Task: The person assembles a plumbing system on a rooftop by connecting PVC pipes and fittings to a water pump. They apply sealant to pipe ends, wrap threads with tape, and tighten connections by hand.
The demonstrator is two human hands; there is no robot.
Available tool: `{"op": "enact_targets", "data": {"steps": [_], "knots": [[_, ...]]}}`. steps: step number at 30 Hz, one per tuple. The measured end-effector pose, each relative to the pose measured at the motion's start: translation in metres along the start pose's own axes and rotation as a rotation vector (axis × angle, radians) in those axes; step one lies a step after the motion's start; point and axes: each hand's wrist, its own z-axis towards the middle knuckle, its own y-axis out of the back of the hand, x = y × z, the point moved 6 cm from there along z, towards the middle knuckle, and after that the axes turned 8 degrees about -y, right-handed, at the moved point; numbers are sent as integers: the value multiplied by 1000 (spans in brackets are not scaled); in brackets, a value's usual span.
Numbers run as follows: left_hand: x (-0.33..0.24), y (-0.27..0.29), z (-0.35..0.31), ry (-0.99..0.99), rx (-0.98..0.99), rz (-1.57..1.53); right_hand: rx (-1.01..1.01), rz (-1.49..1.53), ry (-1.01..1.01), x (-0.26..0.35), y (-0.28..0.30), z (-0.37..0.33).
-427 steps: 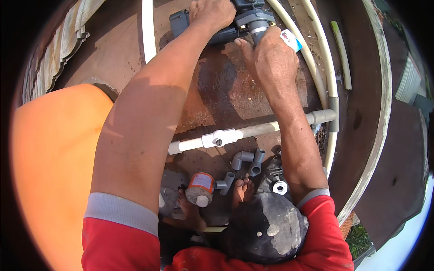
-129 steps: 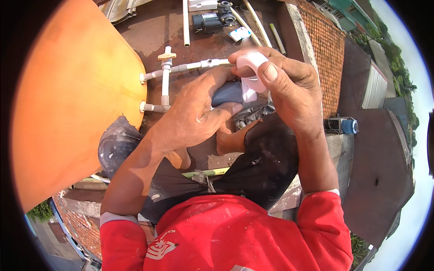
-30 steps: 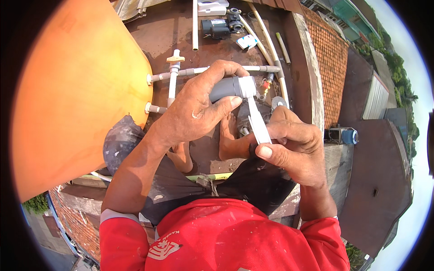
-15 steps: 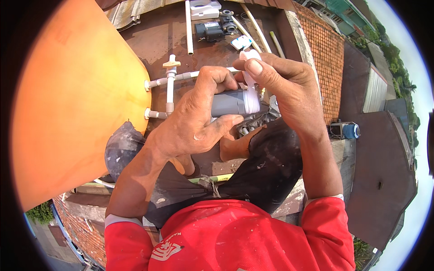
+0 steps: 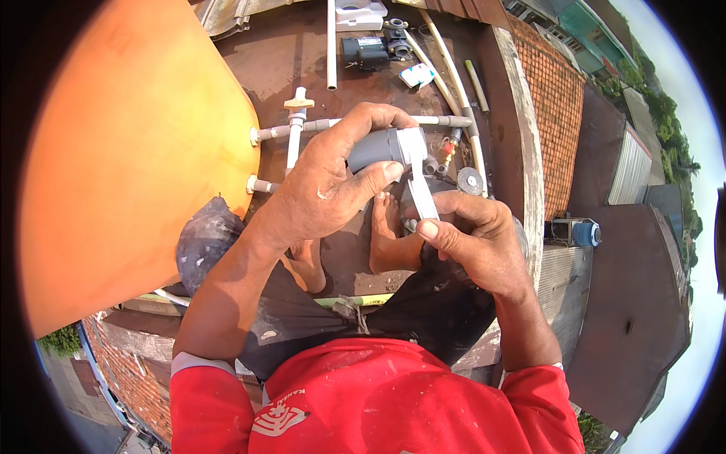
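My left hand (image 5: 321,185) grips a grey plastic pipe fitting (image 5: 370,153) between thumb and fingers, holding it sideways in front of me. White thread seal tape (image 5: 411,144) is wound round the fitting's right end. From there a flat strip of tape (image 5: 422,193) runs down toward my right hand (image 5: 476,238), which pinches its lower part between thumb and fingers. Whether a spool sits inside the right hand is hidden by the fingers.
A large orange tank (image 5: 136,166) stands at the left, joined to white pipes with a valve (image 5: 299,102). Beyond lie a dark pump (image 5: 370,51), a small white-and-blue box (image 5: 417,75) and loose pipes. A grinding disc (image 5: 470,181) is right of my feet. A low wall (image 5: 522,136) edges the roof.
My right hand has come down from above the fitting to below its right end, drawing the tape strip with it. The fitting has risen slightly and tilted in my left hand.
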Motion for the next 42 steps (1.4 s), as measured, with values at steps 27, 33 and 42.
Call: {"op": "enact_targets", "data": {"steps": [27,33,42], "knots": [[-12,-4,2,-123,14,171,-3,70,147,0,12,28],[-2,3,-2,-119,49,274,111,68,8,2,-2,-12],[-17,-24,-1,-81,221,343,-70,154,537,70,18,14]]}}
